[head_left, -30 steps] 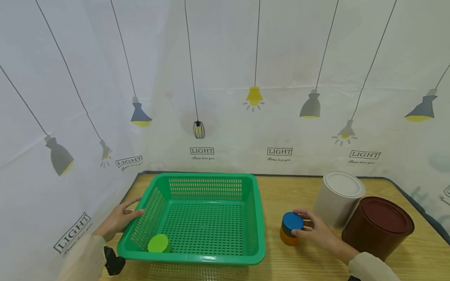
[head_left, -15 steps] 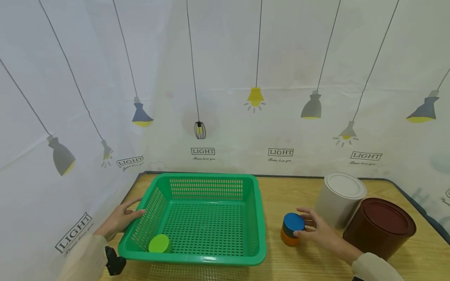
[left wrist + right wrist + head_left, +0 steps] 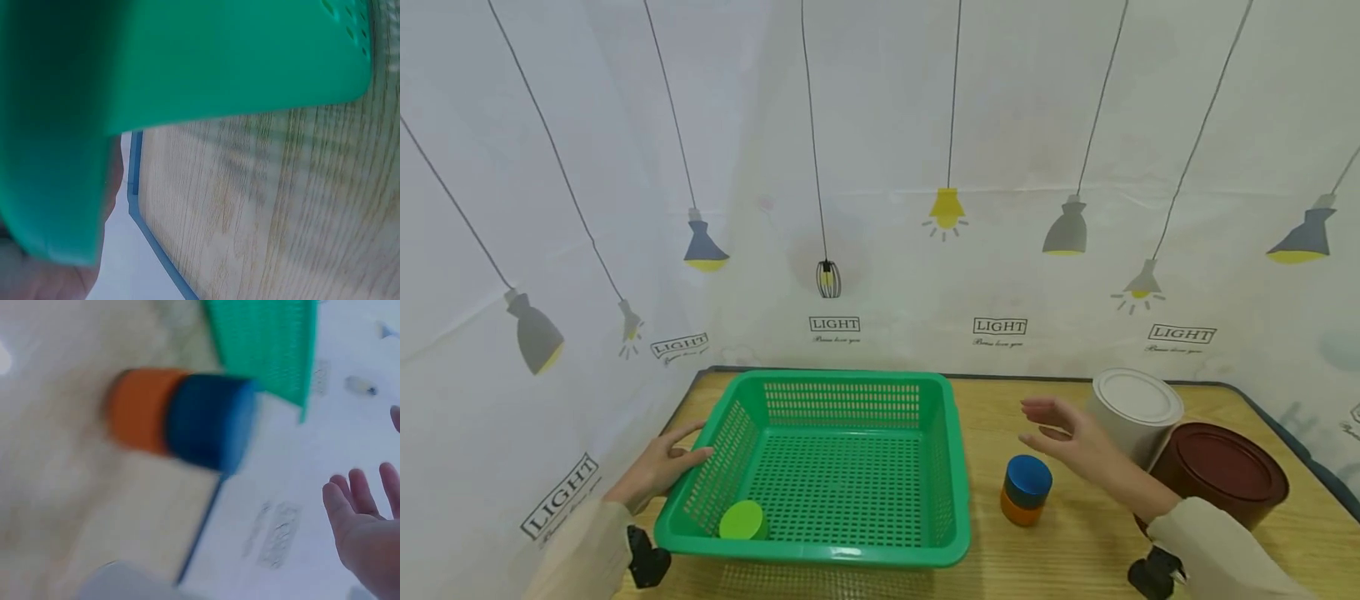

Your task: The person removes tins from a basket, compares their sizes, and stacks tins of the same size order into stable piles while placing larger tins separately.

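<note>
A blue cylinder (image 3: 1028, 477) stands on an orange cylinder (image 3: 1022, 507) to the right of the green basket (image 3: 962, 500). My right hand (image 3: 1063, 437) is raised behind and to the right of this stack, apart from it, with nothing in its fingers. The right wrist view shows the stack sideways and blurred, with the hand (image 3: 369, 540) at the right edge, fingers spread. On the basket's left rim rests my left hand (image 3: 658, 468), its thumb reaching over the edge; its other fingers are partly hidden. A lime green cylinder (image 3: 743, 521) lies inside the basket's near left corner.
A white lidded can (image 3: 1137, 400) and a dark brown lidded can (image 3: 1223, 467) stand on the right, partly behind my right arm. Wooden tabletop (image 3: 992, 417) shows between basket and cans. A lamp-patterned wall sheet (image 3: 880, 208) hangs close behind and at the left.
My right hand has left the blue cylinder, moving up and away. Blue stays stacked on orange. My left hand has stayed at the basket's rim.
</note>
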`<state>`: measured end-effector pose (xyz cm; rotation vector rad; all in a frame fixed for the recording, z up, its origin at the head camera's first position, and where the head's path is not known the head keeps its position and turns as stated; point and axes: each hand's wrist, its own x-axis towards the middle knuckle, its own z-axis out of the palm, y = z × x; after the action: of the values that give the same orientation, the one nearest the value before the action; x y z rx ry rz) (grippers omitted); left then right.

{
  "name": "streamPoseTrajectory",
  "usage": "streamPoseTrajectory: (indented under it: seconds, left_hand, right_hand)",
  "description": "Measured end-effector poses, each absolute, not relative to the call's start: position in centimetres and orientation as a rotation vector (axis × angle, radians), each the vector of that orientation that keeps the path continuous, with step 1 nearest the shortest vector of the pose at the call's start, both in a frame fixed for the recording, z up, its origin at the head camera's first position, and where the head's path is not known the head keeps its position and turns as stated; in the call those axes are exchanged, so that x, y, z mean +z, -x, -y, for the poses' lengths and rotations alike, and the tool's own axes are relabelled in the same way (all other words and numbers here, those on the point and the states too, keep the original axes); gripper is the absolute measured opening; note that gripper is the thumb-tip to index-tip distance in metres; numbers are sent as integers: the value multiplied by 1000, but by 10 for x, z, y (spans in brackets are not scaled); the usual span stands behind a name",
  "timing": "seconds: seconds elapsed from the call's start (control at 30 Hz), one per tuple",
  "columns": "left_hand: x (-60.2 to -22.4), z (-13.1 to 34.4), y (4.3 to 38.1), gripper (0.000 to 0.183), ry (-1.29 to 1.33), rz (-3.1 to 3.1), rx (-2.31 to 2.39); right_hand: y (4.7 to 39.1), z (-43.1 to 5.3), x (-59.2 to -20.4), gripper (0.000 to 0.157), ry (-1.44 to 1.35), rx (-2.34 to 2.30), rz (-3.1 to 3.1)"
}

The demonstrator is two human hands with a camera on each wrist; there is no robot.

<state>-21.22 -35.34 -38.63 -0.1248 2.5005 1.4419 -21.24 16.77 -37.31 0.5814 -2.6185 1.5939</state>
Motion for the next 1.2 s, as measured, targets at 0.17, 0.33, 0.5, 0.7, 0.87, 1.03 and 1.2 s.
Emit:
streamPoseTrajectory:
  seconds: [0.17, 0.33, 0.5, 0.7, 0.87, 1.03, 1.2]
  left_hand:
    - [-388, 353, 213, 64, 143, -2509, 1435]
    - [-388, 353, 215, 64, 140, -2506, 1428]
    - [-388, 350, 216, 65, 120, -2512, 1422]
    - [-390, 346, 216, 65, 93, -2517, 1424]
    - [-390, 345, 217, 64, 97, -2514, 1437]
    - [-389, 346, 216, 64, 89, -2504, 1452]
    - [-388, 351, 212, 65, 121, -2506, 1442]
  right_hand:
    - [222, -129, -342, 32, -718, 1680, 2611]
    - [230, -84, -326, 26, -966, 1745, 2580]
    - [236, -41, -325, 24, -1113, 1771, 2616]
    - [242, -1, -317, 24, -1145, 1814, 2617]
    - [240, 28, -302, 24, -1143, 1890, 2615]
    - [248, 54, -321, 22, -1159, 1952, 2598]
    - [262, 78, -354, 21, -1223, 1888, 2622]
